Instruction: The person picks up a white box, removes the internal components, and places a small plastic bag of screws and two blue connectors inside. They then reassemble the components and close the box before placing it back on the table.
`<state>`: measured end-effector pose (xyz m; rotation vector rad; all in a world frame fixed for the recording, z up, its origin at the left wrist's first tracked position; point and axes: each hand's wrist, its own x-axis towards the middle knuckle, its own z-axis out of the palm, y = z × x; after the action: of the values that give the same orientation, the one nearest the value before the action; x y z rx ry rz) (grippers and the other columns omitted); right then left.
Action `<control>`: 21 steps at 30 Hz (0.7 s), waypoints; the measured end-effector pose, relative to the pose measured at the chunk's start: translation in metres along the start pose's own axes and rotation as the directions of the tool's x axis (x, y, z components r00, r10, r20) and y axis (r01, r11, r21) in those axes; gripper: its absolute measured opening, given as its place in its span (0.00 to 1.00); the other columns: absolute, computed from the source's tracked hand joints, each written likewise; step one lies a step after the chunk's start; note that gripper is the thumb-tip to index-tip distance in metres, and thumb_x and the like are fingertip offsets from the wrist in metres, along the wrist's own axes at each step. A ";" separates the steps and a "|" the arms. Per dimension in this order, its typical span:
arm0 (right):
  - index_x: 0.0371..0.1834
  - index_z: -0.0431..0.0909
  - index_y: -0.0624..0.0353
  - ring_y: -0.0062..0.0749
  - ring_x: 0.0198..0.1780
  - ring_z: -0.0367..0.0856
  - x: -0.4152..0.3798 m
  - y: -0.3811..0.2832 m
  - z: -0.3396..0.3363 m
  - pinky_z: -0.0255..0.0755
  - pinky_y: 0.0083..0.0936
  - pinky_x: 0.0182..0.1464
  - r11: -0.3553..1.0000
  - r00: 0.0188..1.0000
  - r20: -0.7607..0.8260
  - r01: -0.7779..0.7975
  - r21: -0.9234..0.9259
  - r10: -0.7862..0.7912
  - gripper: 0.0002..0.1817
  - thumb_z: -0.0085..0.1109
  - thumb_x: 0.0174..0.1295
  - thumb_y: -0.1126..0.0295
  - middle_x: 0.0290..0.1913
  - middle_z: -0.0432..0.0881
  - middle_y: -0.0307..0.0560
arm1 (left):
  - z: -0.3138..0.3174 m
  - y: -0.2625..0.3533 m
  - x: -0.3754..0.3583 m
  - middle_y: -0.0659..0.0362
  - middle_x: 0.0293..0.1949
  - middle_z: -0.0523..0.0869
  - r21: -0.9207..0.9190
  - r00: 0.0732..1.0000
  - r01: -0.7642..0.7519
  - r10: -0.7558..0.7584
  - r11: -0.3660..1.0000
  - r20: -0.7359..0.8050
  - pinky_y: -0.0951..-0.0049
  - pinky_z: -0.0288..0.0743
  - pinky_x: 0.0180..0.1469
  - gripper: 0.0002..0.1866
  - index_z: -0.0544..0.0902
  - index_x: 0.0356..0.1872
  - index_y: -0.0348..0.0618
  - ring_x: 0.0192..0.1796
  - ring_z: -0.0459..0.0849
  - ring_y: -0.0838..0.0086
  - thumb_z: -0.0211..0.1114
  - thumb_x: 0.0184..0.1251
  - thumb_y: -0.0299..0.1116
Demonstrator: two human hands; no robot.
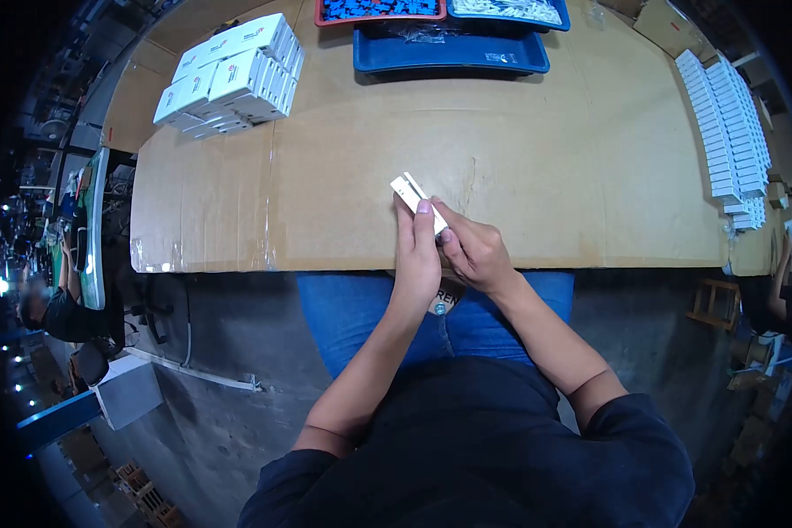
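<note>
Over the table's front edge, a small white rectangular plastic piece [418, 201] with a slot along it is held between my two hands, tilted toward the upper left. My left hand [416, 255] closes on it from the left, the thumb lying along its face. From the right, my right hand [475, 250] grips its lower end with thumb and fingers. Parts of the piece are hidden under the fingers, so I cannot make out its exact kind.
Stacked white boxes [229, 77] stand at the back left of the cardboard-covered table [352, 158]. At the back are a red tray [380, 18] of blue parts, a blue tray [510, 12] of white parts and another blue tray [453, 60]. Rows of white pieces [722, 128] line the right.
</note>
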<state>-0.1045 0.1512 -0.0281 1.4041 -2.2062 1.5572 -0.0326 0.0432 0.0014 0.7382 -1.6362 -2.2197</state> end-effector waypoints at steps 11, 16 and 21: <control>0.65 0.79 0.73 0.44 0.31 0.89 -0.003 0.000 0.007 0.83 0.35 0.34 0.998 0.999 0.006 0.034 -0.046 -0.034 0.20 0.57 0.74 0.74 0.41 0.89 0.61 | -0.003 0.001 0.000 0.52 0.55 0.78 0.085 0.999 -0.001 0.005 0.996 -0.044 0.67 0.73 0.61 0.29 0.62 0.78 0.38 0.57 0.77 0.70 0.44 0.89 0.48; 0.66 0.79 0.73 0.46 0.33 0.90 -0.001 -0.004 0.004 0.84 0.36 0.35 0.999 1.000 0.030 0.000 -0.043 0.001 0.20 0.56 0.75 0.73 0.44 0.89 0.62 | -0.008 -0.005 0.003 0.54 0.52 0.78 0.050 0.999 -0.005 0.007 0.999 -0.038 0.68 0.73 0.60 0.28 0.63 0.77 0.38 0.54 0.77 0.71 0.44 0.89 0.47; 0.69 0.78 0.68 0.43 0.49 0.91 0.008 -0.016 -0.004 0.83 0.34 0.54 0.940 0.968 0.109 -0.245 0.238 0.225 0.20 0.52 0.80 0.70 0.58 0.88 0.63 | -0.020 -0.006 0.015 0.56 0.49 0.77 -0.023 0.998 -0.066 0.066 0.998 0.002 0.73 0.75 0.54 0.26 0.63 0.77 0.39 0.49 0.77 0.76 0.47 0.89 0.43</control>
<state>-0.0992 0.1489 -0.0105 1.3216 -2.3682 1.9527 -0.0337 0.0208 -0.0121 0.6659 -1.6101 -2.1904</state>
